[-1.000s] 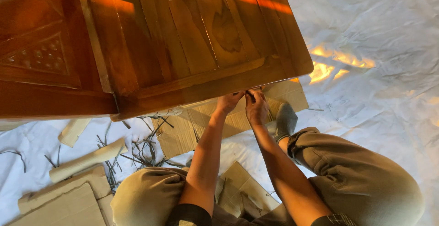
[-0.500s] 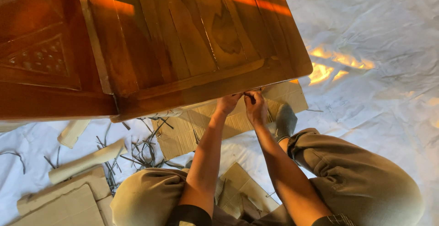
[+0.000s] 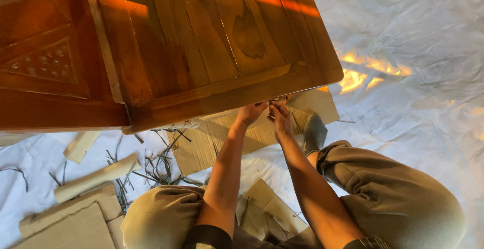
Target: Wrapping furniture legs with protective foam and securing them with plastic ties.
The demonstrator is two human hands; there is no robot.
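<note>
A: Both arms are stretched out to the near edge of the big varnished wooden panel point(image 3: 212, 42) — the left hand point(image 3: 250, 113) and the right hand point(image 3: 282, 119) meet right under its lip, close to the panel's right corner.

B: And the fingers?

A: The right hand's fingers point(image 3: 277, 109) are pinched together on something small and dark at the panel's edge — too small to name. The left hand's fingers curl up against the same spot; whether they clasp anything, I cannot tell.

B: Why so tight together?

A: My reading — one hand steadies while the other pinches; the work sits at a single point on that edge, so both hands crowd it.

B: What is below the panel?

A: A flattened sheet of cardboard point(image 3: 222, 138) lies beneath its near edge, seemingly as padding between wood and floor. The person sits low, knees spread in olive trousers point(image 3: 398, 198), a grey-socked foot point(image 3: 315, 130) resting just beside the cardboard.

B: And left of that?

A: A scatter of thin dark strips point(image 3: 156, 166), a pale cardboard roll point(image 3: 96, 176), more cardboard pieces point(image 3: 75, 224) further from the panel.

B: The floor itself?

A: Covered by a crumpled white sheet point(image 3: 428, 27) — warm orange sunlight falls in patches to the right of the panel and in stripes across its top.
</note>
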